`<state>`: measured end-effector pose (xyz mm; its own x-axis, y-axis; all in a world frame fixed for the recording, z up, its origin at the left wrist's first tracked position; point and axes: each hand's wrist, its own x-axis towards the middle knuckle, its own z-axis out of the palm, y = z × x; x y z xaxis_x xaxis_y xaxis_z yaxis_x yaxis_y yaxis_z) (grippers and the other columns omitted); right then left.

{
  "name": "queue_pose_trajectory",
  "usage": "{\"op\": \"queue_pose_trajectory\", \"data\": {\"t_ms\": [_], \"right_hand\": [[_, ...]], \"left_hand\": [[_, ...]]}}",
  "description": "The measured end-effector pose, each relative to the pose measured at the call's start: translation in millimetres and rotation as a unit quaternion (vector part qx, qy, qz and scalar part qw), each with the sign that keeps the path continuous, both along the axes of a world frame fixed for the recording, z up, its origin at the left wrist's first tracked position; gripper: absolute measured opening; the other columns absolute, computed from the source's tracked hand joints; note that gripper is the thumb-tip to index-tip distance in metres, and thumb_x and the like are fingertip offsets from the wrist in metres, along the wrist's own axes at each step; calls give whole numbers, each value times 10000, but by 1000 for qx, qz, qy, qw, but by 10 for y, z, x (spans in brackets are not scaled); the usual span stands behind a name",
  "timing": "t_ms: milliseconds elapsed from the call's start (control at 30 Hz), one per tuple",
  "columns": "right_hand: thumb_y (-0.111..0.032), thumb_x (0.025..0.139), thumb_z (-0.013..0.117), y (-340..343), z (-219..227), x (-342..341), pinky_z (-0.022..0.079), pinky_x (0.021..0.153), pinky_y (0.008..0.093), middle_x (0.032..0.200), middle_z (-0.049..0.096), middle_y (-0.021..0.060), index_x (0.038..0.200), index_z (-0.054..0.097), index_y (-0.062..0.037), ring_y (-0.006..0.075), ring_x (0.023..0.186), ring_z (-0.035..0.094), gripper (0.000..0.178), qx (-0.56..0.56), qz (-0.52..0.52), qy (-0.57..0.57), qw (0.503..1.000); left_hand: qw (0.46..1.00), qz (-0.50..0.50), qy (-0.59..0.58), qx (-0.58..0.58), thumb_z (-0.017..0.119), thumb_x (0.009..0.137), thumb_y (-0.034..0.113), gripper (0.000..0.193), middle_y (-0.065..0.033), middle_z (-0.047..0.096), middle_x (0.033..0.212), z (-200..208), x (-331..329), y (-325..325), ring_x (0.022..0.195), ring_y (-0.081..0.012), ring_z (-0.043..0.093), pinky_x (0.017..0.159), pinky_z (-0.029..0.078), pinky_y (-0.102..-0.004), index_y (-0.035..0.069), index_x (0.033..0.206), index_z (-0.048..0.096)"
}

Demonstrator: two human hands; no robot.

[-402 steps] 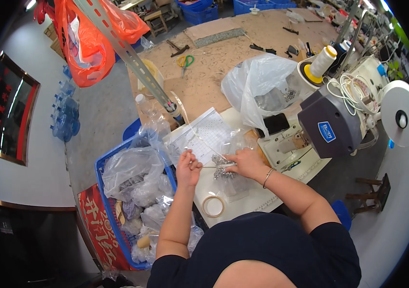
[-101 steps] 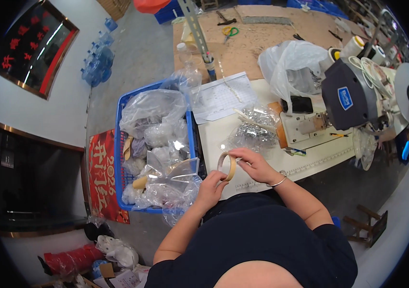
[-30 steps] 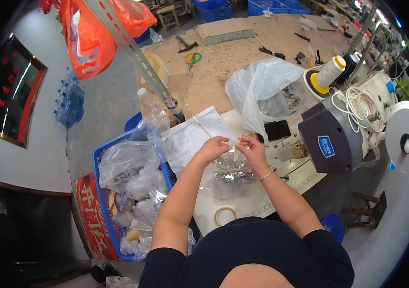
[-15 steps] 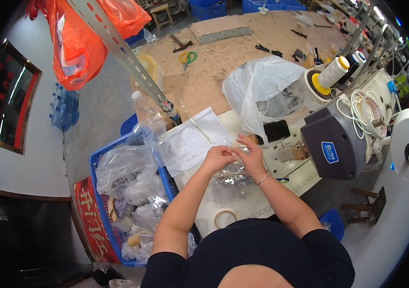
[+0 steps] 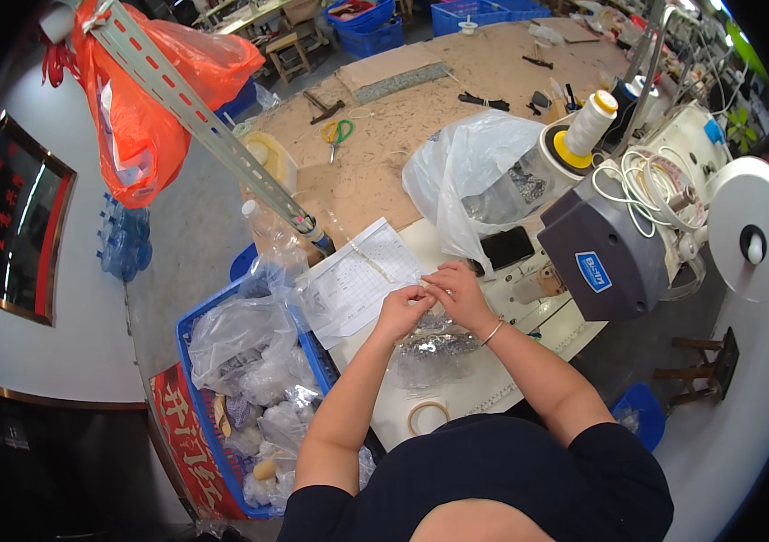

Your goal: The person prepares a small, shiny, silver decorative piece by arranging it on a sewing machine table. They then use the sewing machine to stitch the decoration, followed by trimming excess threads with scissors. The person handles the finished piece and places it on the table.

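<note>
Both hands meet over the clear bag [image 5: 429, 354] on the worktop [image 5: 484, 397]. Left hand [image 5: 400, 311] and right hand [image 5: 456, 291] fingers pinch narrow on the bag's far edge, apparently closing it. Tape roll [image 5: 427, 416] lies near, in reach.

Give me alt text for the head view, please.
Both hands, left hand and right hand, meet over a clear plastic bag of small dark parts on a white worktable, beside a grey sewing machine. A tape roll lies nearer the person.
</note>
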<state>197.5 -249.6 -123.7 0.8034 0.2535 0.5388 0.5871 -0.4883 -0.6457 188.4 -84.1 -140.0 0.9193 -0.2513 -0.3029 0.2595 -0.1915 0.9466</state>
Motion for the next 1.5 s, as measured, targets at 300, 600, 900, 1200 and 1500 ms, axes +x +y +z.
{"op": "queue_pose_trajectory", "data": {"t_ms": [300, 600, 900, 1200, 1500], "right_hand": [[-239, 734, 713, -114, 74, -52, 446, 716, 336, 739, 559, 106, 780, 641, -26, 276, 764, 569, 229, -4, -21, 36, 999], [-202, 802, 648, -2550, -1060, -868, 489, 690, 292, 827, 651, 98, 928, 658, -34, 155, 796, 612, 211, -149, -117, 182, 965], [-139, 780, 599, -3890, -1151, -188, 480, 774, 405, 1020, 615, 171, 1055, 605, -38, 314, 911, 593, 293, -267, -423, 180, 847], [-64, 740, 568, -3286, -328, -902, 484, 741, 407, 939, 603, 192, 961, 598, -6, 360, 862, 581, 231, -328, -196, 38, 923], [-16, 732, 696, -846, 195, -1048, 468, 654, 237, 764, 587, 57, 817, 581, -18, 130, 710, 574, 144, 162, -95, 171, 967]], "left_hand": [[986, 32, -162, 27, 722, 731, 170, 279, -69, 674, 825, 172, -83, -150, 730, -104, 593, 697, 469, -251, 14, 958, 674], [988, -12, -48, 149, 664, 786, 171, 193, -57, 674, 771, -30, -12, -81, 690, -112, 588, 676, 469, -267, 11, 891, 684], [995, 3, -25, 100, 683, 775, 194, 247, -34, 660, 751, 41, -75, -56, 703, -105, 588, 641, 464, -256, 6, 932, 650], [996, 65, 47, -49, 607, 829, 116, 255, -25, 646, 889, -140, 5, 45, 759, -86, 577, 692, 448, -215, -6, 1053, 586], [992, 90, 19, -92, 595, 826, 106, 284, -66, 678, 893, -142, -109, -6, 773, -90, 613, 680, 474, -221, -35, 1072, 589]]}}
